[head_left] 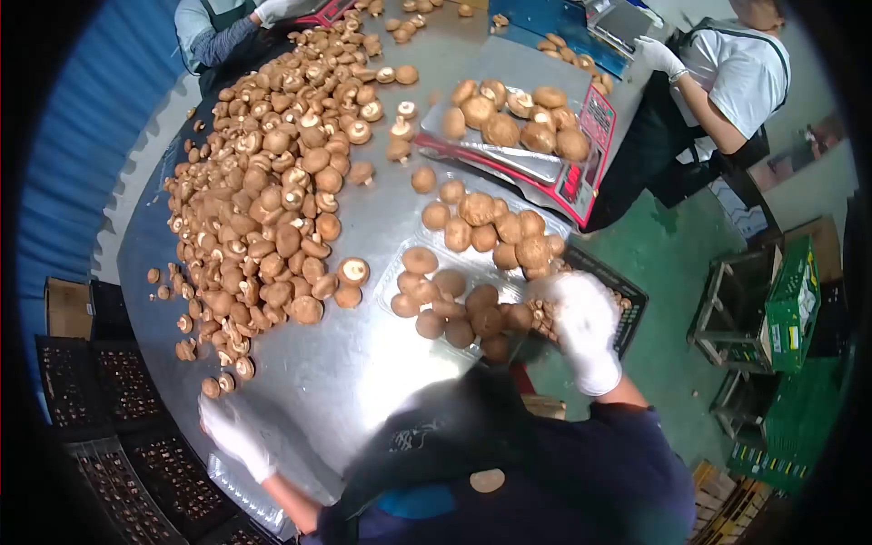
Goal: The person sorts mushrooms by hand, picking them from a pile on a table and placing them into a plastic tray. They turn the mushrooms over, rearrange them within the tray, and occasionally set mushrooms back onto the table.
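My right hand (pixel 583 329), in a white glove and blurred by motion, is at the table's right edge, next to a clear tray (pixel 391 282) filled with brown mushrooms (pixel 454 309). Its grip is hidden by the blur. A black crate (pixel 627 313) lies just under and behind that hand. My left hand (pixel 232 434), also gloved, rests at the near left edge of the metal table (pixel 363 381), above a stack of clear trays (pixel 243 490). Whether its fingers hold anything is unclear. A big heap of loose mushrooms (pixel 272 200) covers the table's left half.
A red scale (pixel 581 173) carries a tray of mushrooms (pixel 518 123). A second filled tray (pixel 486 232) sits between it and mine. One person in a white shirt (pixel 736 77) works at the far right, another person (pixel 213 32) at the far left. Dark crates (pixel 136 427) stand lower left, green crates (pixel 790 309) right.
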`<state>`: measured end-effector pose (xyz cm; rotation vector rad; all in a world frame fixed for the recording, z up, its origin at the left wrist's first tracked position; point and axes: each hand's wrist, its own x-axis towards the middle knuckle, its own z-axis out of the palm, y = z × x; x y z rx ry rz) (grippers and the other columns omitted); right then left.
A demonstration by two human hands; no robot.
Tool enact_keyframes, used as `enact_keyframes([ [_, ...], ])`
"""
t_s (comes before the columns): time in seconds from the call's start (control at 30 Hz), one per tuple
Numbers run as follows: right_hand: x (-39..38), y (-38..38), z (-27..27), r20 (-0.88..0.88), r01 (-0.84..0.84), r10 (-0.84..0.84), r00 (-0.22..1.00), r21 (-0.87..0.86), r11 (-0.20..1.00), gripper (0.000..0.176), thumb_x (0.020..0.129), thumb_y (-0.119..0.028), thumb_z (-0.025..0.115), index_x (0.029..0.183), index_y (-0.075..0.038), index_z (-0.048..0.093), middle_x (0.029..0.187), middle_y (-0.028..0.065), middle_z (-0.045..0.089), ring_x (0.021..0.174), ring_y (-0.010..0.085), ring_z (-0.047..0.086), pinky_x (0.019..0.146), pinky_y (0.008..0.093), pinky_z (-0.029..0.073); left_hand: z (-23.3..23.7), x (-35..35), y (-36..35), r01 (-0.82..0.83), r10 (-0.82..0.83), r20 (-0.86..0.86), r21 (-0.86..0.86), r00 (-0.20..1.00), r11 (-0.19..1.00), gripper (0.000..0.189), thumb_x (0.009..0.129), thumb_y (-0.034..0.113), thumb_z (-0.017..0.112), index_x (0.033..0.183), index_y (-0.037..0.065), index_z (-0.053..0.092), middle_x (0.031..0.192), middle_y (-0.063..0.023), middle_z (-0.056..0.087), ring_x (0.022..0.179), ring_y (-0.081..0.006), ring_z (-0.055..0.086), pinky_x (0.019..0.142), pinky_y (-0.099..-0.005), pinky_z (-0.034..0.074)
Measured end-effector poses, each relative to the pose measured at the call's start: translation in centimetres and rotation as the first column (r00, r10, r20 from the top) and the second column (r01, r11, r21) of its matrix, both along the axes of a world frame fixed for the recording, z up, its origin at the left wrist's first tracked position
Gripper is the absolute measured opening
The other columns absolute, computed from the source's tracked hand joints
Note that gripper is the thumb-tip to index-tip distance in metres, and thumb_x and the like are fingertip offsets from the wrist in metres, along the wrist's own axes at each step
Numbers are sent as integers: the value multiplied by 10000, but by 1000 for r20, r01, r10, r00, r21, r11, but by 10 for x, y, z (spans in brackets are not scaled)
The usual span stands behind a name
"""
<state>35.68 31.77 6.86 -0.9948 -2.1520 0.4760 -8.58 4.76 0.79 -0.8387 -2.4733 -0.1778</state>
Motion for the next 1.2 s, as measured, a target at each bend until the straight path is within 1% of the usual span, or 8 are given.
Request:
enact_keyframes([
  [0.13,-75,-55,-52,-329,-435,367,870,-162,886,174,881,-104,562,1002,-78,684,954,44,682,833,243,641,739,381,488,-37,13,-164,-507,597,283,-333,751,795,375,955,109,440,1275,-71,516,1188,-251,618,1052,-391,620,879,-425,510],
  [0.33,-145,-70,-60,-23,-677,695,719,206,707,174,811,-157,638,962,-76,666,889,27,651,794,186,627,674,318,475,-68,-8,-203,-727,670,367,26,645,686,372,977,106,377,1253,-76,547,1149,-261,639,1043,-383,637,869,-424,518],
  [0.4,-156,-78,-68,24,-708,733,680,283,647,164,807,-155,615,943,-77,666,901,20,639,783,181,618,650,320,470,-80,-15,-221,-564,449,354,365,820,741,347,968,106,399,1216,-68,568,1116,-265,650,1003,-379,649,864,-418,518],
  [0.77,-149,-144,-121,111,-673,695,710,-183,716,137,852,-150,594,931,-73,676,961,91,690,908,280,641,814,400,488,-21,28,-185,-638,531,433,144,728,757,264,809,-23,592,1068,25,607,931,-183,654,854,-303,638,765,-375,497],
  [0.83,-154,-129,-102,378,-552,594,710,-224,803,139,854,-98,590,949,-65,687,889,115,693,801,324,656,711,407,518,-4,52,-155,-167,126,119,451,985,877,231,808,-20,628,1031,41,647,896,-138,646,833,-280,618,736,-373,493],
  [0.9,-155,-98,-117,4,-532,532,847,-45,846,109,863,-129,617,916,-61,684,886,120,691,782,323,654,717,423,510,-2,74,-121,198,-235,51,385,971,901,274,740,-40,654,994,61,675,871,-104,620,790,-262,588,714,-361,492],
  [1.03,-190,-31,-88,241,-264,237,941,88,960,170,816,-146,666,972,-78,673,836,133,651,808,334,627,727,437,483,-35,121,-64,565,-409,684,-5,604,825,215,848,167,633,1055,125,677,882,-86,641,821,-299,627,698,-387,522],
  [1.2,-250,52,-117,620,-424,204,758,230,876,414,764,-80,668,1173,-125,621,995,158,639,915,322,637,769,430,498,-16,93,-12,715,-760,548,368,349,594,339,855,205,620,1157,54,604,918,-126,595,879,-318,591,751,-421,482],
])
